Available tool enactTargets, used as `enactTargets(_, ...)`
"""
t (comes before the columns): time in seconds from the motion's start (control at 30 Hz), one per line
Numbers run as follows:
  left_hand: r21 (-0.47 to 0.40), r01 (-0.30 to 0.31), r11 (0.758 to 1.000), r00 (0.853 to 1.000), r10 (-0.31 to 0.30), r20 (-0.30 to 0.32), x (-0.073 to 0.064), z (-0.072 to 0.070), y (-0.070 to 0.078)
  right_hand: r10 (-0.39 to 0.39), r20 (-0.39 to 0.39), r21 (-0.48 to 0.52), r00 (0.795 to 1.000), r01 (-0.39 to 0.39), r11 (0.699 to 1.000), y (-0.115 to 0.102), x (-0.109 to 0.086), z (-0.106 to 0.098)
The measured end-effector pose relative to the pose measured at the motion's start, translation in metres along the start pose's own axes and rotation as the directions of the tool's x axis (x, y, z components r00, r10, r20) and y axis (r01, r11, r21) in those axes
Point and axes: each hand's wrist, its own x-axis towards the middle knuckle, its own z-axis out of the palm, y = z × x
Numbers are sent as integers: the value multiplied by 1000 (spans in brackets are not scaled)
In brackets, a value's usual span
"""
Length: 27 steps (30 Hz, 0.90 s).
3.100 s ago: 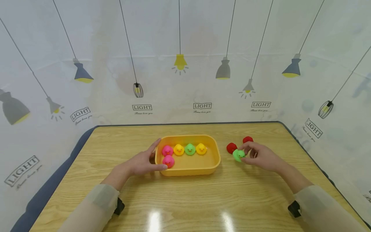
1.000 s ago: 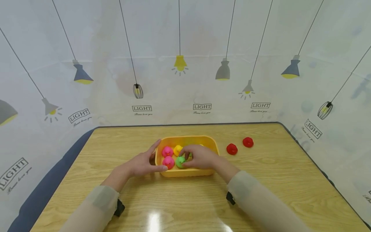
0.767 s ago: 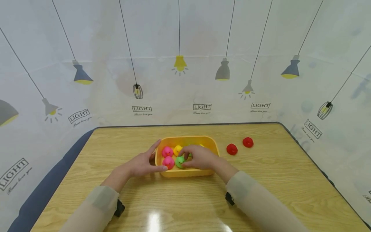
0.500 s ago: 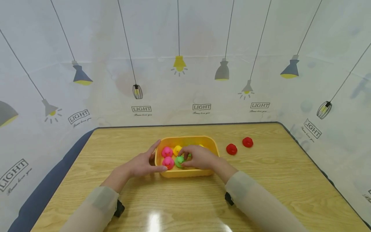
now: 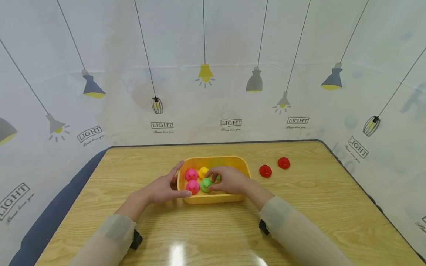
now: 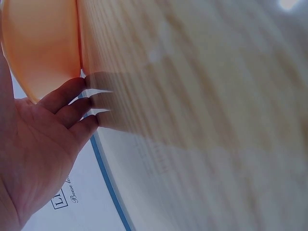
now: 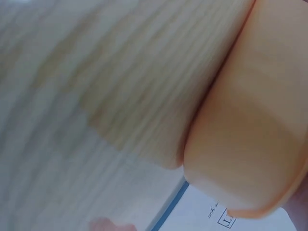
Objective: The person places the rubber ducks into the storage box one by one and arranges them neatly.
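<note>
A yellow plastic bin (image 5: pixel 216 199) stands mid-table in the head view, holding several rubber ducks. My left hand (image 5: pixel 163 189) spans its left end, thumb on the front rim and index finger at the back corner; in the left wrist view the other fingers (image 6: pixel 72 111) meet its outer wall (image 6: pixel 43 43). Inside the bin, my right hand (image 5: pixel 229 180) pinches a green rubber duck (image 5: pixel 205 184) low beside a pink duck (image 5: pixel 192 187). Behind these sit another pink duck (image 5: pixel 191 174) and a yellow duck (image 5: pixel 203 173). My right hand mostly covers a second green duck (image 5: pixel 218 177).
Two small round red toys (image 5: pixel 265 171) (image 5: pixel 284 163) lie on the wooden table (image 5: pixel 213 225) right of the bin. A curtain printed with lamps (image 5: pixel 213 92) rises behind the table's far edge. The right wrist view shows mainly the bin's outer wall (image 7: pixel 245 130) and tabletop.
My right hand has carried the green duck leftward from beside the red toys into the bin, next to the front pink duck. Over the last second both hands have barely moved.
</note>
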Motion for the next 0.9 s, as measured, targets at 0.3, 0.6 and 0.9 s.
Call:
enactTargets(0.3,22,-11,1000,1000,11,-6,-1,0,1,-33,-37,-30,999,32,999,7,-16,-15)
enactTargets(0.6,22,-7,1000,1000,7,-7,0,1,1,-16,-72,-33,997,14,999,18,-43,-37)
enactTargets(0.9,24,-6,1000,1000,6,-3,-1,0,1,-57,-140,-44,989,51,998,33,-65,-53)
